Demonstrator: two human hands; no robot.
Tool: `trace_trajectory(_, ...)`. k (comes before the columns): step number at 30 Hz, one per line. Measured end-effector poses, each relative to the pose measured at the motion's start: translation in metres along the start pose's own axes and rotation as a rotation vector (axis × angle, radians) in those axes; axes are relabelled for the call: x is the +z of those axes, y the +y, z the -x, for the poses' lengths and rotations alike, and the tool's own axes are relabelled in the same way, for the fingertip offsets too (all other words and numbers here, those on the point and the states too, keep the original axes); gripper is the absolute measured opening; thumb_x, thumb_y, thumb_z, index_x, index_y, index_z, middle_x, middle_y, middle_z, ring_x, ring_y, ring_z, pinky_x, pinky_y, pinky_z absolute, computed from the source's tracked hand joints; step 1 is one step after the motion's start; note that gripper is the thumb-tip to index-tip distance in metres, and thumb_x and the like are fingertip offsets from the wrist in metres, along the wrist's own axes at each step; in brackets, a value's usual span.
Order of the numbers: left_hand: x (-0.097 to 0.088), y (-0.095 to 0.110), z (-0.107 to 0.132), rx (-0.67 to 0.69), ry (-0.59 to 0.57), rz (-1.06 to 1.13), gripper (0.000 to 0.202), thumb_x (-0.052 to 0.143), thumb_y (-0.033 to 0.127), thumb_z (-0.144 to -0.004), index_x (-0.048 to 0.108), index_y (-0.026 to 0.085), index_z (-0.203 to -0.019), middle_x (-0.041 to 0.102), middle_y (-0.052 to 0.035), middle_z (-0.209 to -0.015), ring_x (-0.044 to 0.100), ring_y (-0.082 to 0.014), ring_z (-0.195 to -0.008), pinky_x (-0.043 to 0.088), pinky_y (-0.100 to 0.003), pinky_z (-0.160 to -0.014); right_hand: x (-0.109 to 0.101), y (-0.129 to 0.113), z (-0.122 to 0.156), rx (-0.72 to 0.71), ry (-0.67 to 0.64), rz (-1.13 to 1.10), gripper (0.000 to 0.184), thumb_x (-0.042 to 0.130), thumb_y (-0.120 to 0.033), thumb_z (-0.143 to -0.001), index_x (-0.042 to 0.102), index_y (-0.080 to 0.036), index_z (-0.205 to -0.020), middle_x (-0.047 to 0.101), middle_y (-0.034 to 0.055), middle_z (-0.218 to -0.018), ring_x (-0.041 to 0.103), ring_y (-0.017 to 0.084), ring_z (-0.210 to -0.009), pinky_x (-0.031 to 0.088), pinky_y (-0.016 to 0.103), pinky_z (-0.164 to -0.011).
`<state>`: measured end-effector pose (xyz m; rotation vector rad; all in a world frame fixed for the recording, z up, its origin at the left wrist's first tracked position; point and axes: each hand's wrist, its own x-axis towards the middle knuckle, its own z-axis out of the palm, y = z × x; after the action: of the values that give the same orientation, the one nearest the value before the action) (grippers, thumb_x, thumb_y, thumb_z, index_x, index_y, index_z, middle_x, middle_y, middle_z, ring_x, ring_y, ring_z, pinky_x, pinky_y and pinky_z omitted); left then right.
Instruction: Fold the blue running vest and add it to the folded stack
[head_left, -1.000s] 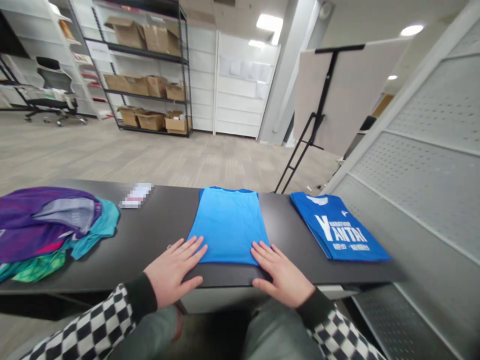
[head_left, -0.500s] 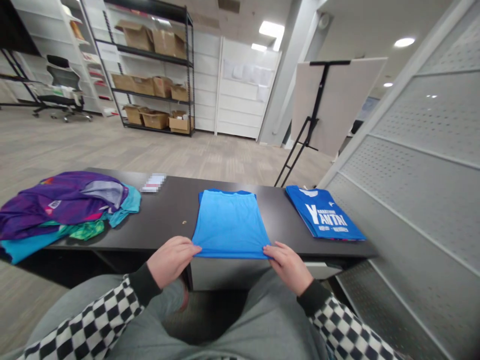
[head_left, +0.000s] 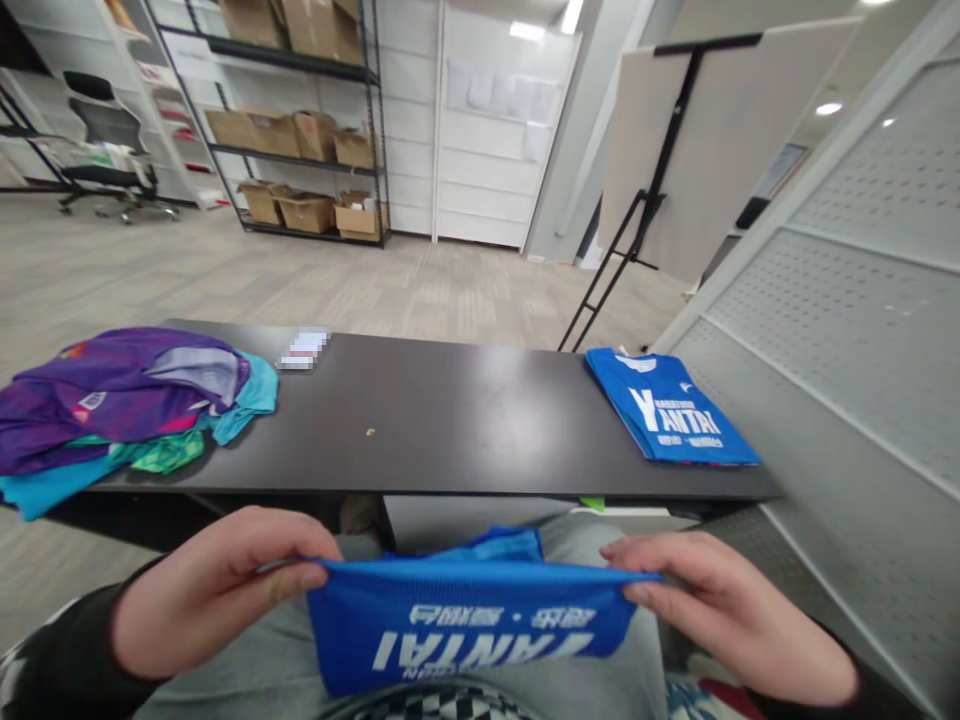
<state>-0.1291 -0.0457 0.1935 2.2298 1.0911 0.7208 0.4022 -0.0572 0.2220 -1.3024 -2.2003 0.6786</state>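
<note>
A folded blue T-shirt (head_left: 480,620) hangs stretched between my hands, above my lap and in front of the table edge. Its white lettering shows upside down. My left hand (head_left: 225,590) pinches one corner between thumb and fingers. At the opposite corner, my right hand (head_left: 720,600) has the same kind of pinch. A lighter blue part of the cloth rises behind the taut edge. On the right end of the table lies another folded blue T-shirt (head_left: 671,415) with white print, its front facing up.
The dark table (head_left: 465,420) spans the view ahead. A heap of purple, cyan and green clothes (head_left: 127,400) covers its left end, near a blurred card-like item (head_left: 304,350). A perforated partition (head_left: 862,330) borders the right side; an easel board (head_left: 697,150) stands beyond.
The T-shirt has been lifted off the table and drawn toward me. Its printed side now shows instead of the plain light blue side. Both hands have come nearer and spread wider.
</note>
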Motion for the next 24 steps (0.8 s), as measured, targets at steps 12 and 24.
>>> trace_trajectory(12,0.035,-0.15,-0.18,-0.206,0.069,-0.246,0.041,0.048,0.052,-0.11,0.077,0.025,-0.1,0.083,-0.0084,-0.102,0.076,-0.029,-0.102,0.058,-0.042,-0.101,0.08,0.142,-0.209,0.128,0.105,0.111,0.025,0.064,-0.043,-0.107,0.08,-0.023,-0.103,0.085,0.0082,-0.099,0.079,0.028,-0.092,0.062,0.041,-0.09)
trace_trajectory(24,0.03,-0.21,-0.263,-0.341,0.165,-0.449,0.032,0.067,0.051,-0.103,0.084,0.024,-0.1,0.08,-0.0108,-0.112,0.069,-0.0319,-0.111,0.051,-0.048,-0.103,0.076,0.209,-0.295,0.077,0.122,0.293,0.028,0.071,-0.048,-0.105,0.078,-0.022,-0.097,0.076,0.0097,-0.098,0.068,0.028,-0.094,0.053,0.042,-0.09)
